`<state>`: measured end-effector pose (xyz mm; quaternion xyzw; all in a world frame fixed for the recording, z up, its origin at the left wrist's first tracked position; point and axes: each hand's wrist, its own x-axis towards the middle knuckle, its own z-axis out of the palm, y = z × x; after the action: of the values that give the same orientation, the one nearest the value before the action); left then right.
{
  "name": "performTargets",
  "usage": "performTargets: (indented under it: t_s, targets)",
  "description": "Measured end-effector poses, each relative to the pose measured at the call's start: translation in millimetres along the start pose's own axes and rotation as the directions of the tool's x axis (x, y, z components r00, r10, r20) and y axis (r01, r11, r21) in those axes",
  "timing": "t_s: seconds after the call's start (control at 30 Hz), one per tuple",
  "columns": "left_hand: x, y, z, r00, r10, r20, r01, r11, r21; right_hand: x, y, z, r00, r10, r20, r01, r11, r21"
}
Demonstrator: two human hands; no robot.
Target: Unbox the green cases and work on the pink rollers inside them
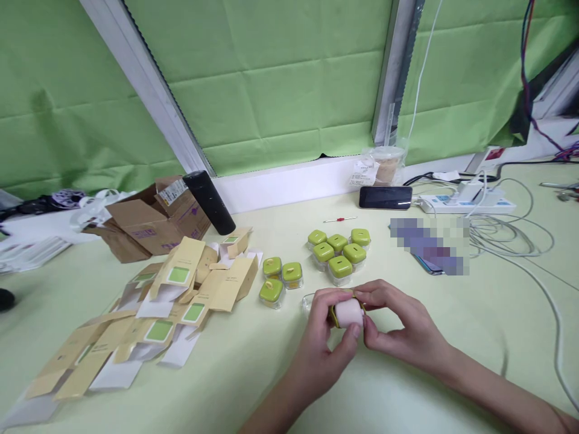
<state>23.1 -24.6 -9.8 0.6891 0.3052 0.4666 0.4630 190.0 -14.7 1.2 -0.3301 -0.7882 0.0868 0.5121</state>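
Note:
Both hands hold one small green lid [335,317] with a pale, pinkish-white block [348,313] on its face turned toward me. My left hand [326,343] grips it from the left, thumb at the lower edge. Fingers of my right hand [398,325] pinch its right side. Just behind the left fingers, part of a clear plastic container [307,303] shows; the rest is hidden. Farther off stands a cluster of small clear containers with green lids [340,266]. To the left are three more green-lidded containers [272,290], whose lids carry small raised loops.
Flattened tan cartons [158,330] spread over the left side. Behind them are an open cardboard box [154,226] and a black cylinder [209,202]. A red-and-silver screwdriver [340,219], a phone [385,198], a power strip [470,204] and loose cables [520,232] lie toward the back and right.

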Motion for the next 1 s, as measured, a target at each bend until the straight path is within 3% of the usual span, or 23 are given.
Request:
performTargets:
  t_s: [0.17, 0.3, 0.4, 0.57, 0.7, 0.83, 1.0]
  targets:
    - [2, 4, -4.2, 1.000, 0.025, 0.015, -0.026, 0.999, 0.045, -1, -3, -1, 1.000, 0.021, 0.002, -0.021, 1.000, -0.004]
    - [4, 6, -4.0, 0.991, -0.131, -0.022, 0.130, 0.991, -0.043, -1, -3, -2, 0.992, -0.110, 0.065, 0.122, 0.966, -0.229]
    - [5, 4, -3.4, 0.974, -0.226, -0.002, 0.223, 0.962, -0.159, -1, 0, -3, 0.961, -0.176, 0.213, 0.237, 0.919, -0.313]
    - [8, 4, -7.4, 0.949, -0.294, 0.111, 0.314, 0.895, -0.316, -1, 3, -7, 0.951, -0.106, 0.289, 0.175, 0.959, -0.224]
    - [10, 9, -9.8, 0.934, -0.342, 0.101, 0.356, 0.898, -0.259, 1, 1, -13, 0.956, -0.040, 0.289, 0.068, 0.994, -0.087]
    - [8, 9, -7.7, 0.948, -0.308, 0.078, 0.317, 0.933, -0.170, 3, -3, -16, 0.952, 0.011, 0.307, -0.020, 1.000, 0.024]
    - [5, 7, -5.5, 0.954, -0.299, 0.040, 0.301, 0.936, -0.181, 3, -4, -13, 0.958, -0.039, 0.286, 0.035, 0.999, 0.017]
